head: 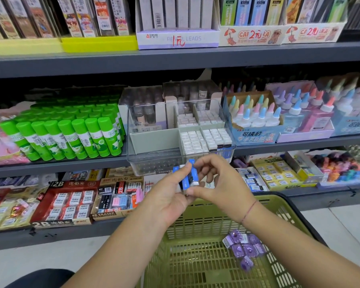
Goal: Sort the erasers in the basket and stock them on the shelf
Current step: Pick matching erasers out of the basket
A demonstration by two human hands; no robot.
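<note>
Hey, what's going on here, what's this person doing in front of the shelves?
A person is stocking stationery. The left hand and the right hand together grip a small bunch of blue-sleeved erasers above a green basket. A cluster of purple erasers lies in the basket. Just behind the hands, a clear bin on the shelf holds rows of white erasers.

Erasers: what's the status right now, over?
Both grips full: left hand and right hand hold blue erasers above the basket. More purple erasers lie in it. Path to clear shelf bin open.
</note>
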